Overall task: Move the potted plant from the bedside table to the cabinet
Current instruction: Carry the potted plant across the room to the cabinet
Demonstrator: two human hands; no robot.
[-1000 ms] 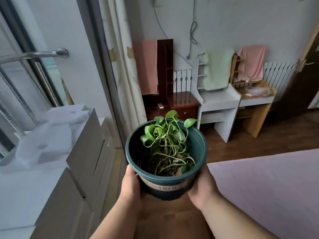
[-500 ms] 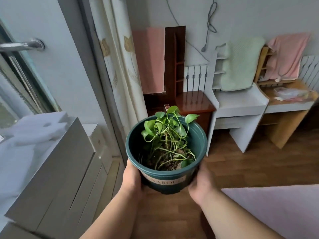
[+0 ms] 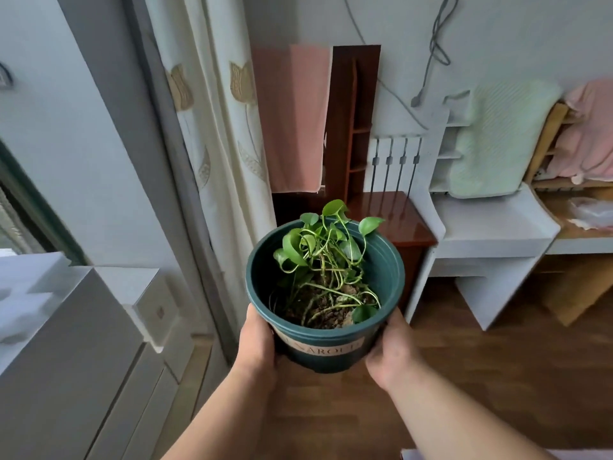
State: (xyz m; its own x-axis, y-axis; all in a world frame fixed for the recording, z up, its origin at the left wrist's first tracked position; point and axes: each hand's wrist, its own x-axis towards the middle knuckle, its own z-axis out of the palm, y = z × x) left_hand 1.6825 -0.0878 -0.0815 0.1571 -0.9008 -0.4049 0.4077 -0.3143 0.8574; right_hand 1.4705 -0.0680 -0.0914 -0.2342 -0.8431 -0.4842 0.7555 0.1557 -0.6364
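Observation:
A dark green plastic pot with a trailing green-leaved plant and bare soil is held in the air in front of me. My left hand grips its left side and my right hand grips its right side. A pale label band runs across the pot's front. Straight behind the pot stands a dark red-brown cabinet with a glossy top, its front partly hidden by the pot.
White drawer units stand at the left, a cream curtain beside them. A white desk and a wooden shelf unit with pink cloth line the back wall. A pink bed corner shows at the bottom right; wooden floor lies between.
The view has advanced toward the red-brown cabinet and white desk, which look larger and closer. The bed has almost left the frame. Both hands keep the same hold on the pot.

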